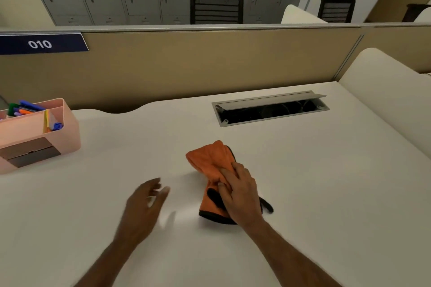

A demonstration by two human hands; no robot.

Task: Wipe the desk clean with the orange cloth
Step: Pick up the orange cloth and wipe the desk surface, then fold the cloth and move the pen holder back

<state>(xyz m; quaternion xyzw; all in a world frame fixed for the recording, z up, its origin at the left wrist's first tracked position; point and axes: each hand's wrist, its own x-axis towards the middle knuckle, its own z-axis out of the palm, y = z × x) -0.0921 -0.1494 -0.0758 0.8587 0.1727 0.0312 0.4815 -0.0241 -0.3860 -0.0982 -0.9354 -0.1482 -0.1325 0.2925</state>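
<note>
An orange cloth [210, 163] with a black edge lies bunched on the white desk [314, 170], near its middle. My right hand [242, 196] rests on top of the cloth, fingers curled into its folds and gripping it. My left hand [144, 205] hovers just above the desk to the left of the cloth, blurred, fingers apart and holding nothing. The hand hides part of the cloth.
A pink desk organiser [35, 133] with pens stands at the left edge. An open cable tray [270, 109] is set into the desk at the back right. A beige partition [210, 63] closes the far side, and a cream divider [384, 86] the right.
</note>
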